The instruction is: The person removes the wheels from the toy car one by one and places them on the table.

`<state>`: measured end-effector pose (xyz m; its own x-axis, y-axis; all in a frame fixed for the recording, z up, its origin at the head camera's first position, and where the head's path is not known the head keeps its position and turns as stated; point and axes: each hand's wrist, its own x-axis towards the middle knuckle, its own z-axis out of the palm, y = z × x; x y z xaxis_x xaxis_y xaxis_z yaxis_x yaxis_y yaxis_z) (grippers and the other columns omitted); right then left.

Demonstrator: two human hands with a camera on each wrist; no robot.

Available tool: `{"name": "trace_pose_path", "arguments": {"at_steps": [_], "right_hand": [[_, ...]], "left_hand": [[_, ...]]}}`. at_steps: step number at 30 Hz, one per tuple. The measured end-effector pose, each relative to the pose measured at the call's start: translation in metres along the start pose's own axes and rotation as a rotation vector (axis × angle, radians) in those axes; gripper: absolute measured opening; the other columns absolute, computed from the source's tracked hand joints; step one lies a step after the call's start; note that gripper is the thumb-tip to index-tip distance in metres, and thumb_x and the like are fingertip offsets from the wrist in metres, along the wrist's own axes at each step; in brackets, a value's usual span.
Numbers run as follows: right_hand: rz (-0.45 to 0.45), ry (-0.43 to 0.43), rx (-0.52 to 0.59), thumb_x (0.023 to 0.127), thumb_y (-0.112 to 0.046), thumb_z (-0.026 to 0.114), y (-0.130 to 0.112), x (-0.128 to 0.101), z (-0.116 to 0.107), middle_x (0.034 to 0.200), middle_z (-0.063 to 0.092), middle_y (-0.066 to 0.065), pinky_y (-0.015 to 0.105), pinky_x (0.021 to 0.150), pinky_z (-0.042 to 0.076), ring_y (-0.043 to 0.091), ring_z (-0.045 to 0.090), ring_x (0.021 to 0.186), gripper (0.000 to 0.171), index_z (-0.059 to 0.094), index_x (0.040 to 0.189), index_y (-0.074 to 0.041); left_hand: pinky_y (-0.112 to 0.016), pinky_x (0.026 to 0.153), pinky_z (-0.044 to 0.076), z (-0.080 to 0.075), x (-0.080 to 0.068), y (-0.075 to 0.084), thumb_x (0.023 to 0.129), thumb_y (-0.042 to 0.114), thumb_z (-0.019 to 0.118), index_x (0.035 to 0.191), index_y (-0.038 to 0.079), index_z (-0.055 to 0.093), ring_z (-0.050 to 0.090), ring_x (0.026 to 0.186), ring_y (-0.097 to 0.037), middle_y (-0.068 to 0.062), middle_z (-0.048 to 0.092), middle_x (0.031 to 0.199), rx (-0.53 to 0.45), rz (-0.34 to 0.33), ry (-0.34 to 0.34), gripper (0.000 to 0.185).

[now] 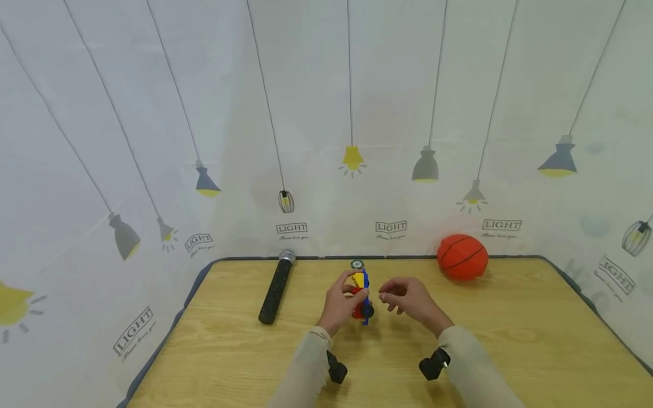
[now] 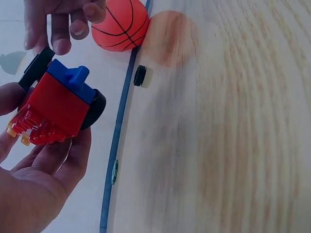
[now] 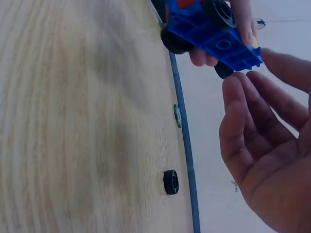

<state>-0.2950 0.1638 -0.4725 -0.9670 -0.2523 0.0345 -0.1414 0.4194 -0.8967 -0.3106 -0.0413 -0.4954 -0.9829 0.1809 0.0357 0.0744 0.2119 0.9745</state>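
A small toy car (image 1: pixel 359 280) in red, yellow and blue stands on end in my left hand (image 1: pixel 339 300), gripped between thumb and fingers. Its blue underside (image 3: pixel 209 36) faces my right hand (image 1: pixel 414 299), with several black wheels fitted along it. In the left wrist view the red body (image 2: pixel 60 104) shows above the curled left fingers. My right hand has loosely bent fingers and holds nothing, its fingertips close to the end of the blue underside. A loose black wheel (image 3: pixel 171 182) lies on the table near the back edge; the right hand hides it in the head view.
A black microphone (image 1: pixel 277 289) with a silver head lies left on the wooden table (image 1: pixel 224 351). A red toy basketball (image 1: pixel 462 258) sits at the back right. One small round disc (image 1: pixel 357 264) lies by the back edge, where a printed curtain (image 1: pixel 316 113) rises.
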Motion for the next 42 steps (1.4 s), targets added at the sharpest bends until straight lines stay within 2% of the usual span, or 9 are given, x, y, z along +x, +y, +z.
{"name": "trace_pose_path", "arguments": {"at_steps": [5,11,17,21,25,30,33,38,42], "right_hand": [[-0.142,-0.097,-0.087,0.095,-0.022,0.069,-0.002,-0.005,0.007,0.09,0.071,0.016,0.03,0.058,0.056,0.027,0.067,0.072,0.024,0.07,0.11,-0.003],[-0.231,-0.16,-0.175,0.094,-0.027,0.07,-0.004,-0.009,0.014,0.088,0.071,0.005,0.024,0.059,0.054,0.013,0.065,0.07,0.023,0.07,0.105,-0.007],[-0.257,-0.128,-0.259,0.094,-0.027,0.071,-0.004,-0.01,0.018,0.081,0.07,-0.002,0.022,0.059,0.052,0.007,0.061,0.066,0.015,0.07,0.097,-0.012],[-0.293,-0.101,-0.327,0.093,-0.027,0.072,-0.004,-0.01,0.02,0.077,0.068,-0.006,0.02,0.06,0.051,0.001,0.056,0.063,0.014,0.071,0.095,-0.013],[-0.327,-0.092,-0.363,0.092,-0.027,0.073,-0.007,-0.011,0.02,0.074,0.068,-0.007,0.019,0.059,0.049,-0.001,0.053,0.061,0.015,0.073,0.093,-0.013],[-0.339,-0.085,-0.342,0.09,-0.024,0.076,-0.01,-0.01,0.019,0.067,0.063,-0.008,0.018,0.054,0.044,-0.001,0.049,0.057,0.012,0.071,0.085,-0.014],[-0.328,-0.086,-0.293,0.089,-0.024,0.076,-0.007,-0.01,0.019,0.064,0.058,-0.006,0.019,0.051,0.041,0.001,0.046,0.055,0.017,0.067,0.079,-0.014],[-0.267,-0.116,-0.176,0.09,-0.024,0.075,0.002,-0.012,0.024,0.065,0.059,-0.003,0.023,0.047,0.047,0.004,0.05,0.052,0.021,0.065,0.078,-0.011],[-0.241,-0.122,-0.139,0.091,-0.024,0.074,0.01,-0.013,0.029,0.067,0.061,-0.001,0.024,0.047,0.05,0.005,0.052,0.052,0.02,0.064,0.08,-0.01]], "left_hand": [[-0.037,0.076,0.062,-0.001,0.002,0.004,0.095,0.026,0.07,0.138,0.029,0.053,0.069,0.085,-0.017,-0.012,0.072,0.103,0.007,0.009,0.016,0.047],[-0.034,0.074,0.062,0.003,0.003,0.007,0.095,0.028,0.071,0.14,0.028,0.053,0.068,0.086,-0.015,-0.011,0.072,0.103,0.009,0.028,0.028,0.049],[-0.034,0.074,0.062,0.006,0.003,0.008,0.095,0.027,0.07,0.137,0.032,0.055,0.067,0.089,-0.014,-0.01,0.073,0.103,0.007,0.045,0.021,0.045],[-0.034,0.075,0.062,0.007,0.002,0.007,0.095,0.027,0.07,0.137,0.034,0.055,0.067,0.09,-0.015,-0.009,0.074,0.104,0.005,0.026,0.02,0.045],[-0.035,0.075,0.062,0.007,0.002,0.006,0.095,0.024,0.07,0.138,0.032,0.055,0.068,0.088,-0.016,-0.011,0.074,0.104,0.013,0.031,0.018,0.046],[-0.034,0.076,0.062,0.01,0.002,0.008,0.094,0.024,0.071,0.137,0.03,0.056,0.068,0.084,-0.015,-0.011,0.074,0.102,0.03,0.052,0.019,0.045],[-0.035,0.077,0.062,0.011,0.002,0.009,0.094,0.024,0.071,0.136,0.031,0.057,0.069,0.084,-0.014,-0.011,0.074,0.104,0.035,0.055,0.01,0.045],[-0.038,0.078,0.063,0.01,-0.001,0.006,0.093,0.023,0.072,0.136,0.031,0.058,0.07,0.089,-0.015,-0.012,0.074,0.108,0.032,0.049,-0.01,0.046],[-0.038,0.078,0.063,0.01,-0.003,0.002,0.093,0.023,0.072,0.138,0.028,0.058,0.07,0.09,-0.015,-0.012,0.074,0.109,0.037,0.07,-0.015,0.047]]}}
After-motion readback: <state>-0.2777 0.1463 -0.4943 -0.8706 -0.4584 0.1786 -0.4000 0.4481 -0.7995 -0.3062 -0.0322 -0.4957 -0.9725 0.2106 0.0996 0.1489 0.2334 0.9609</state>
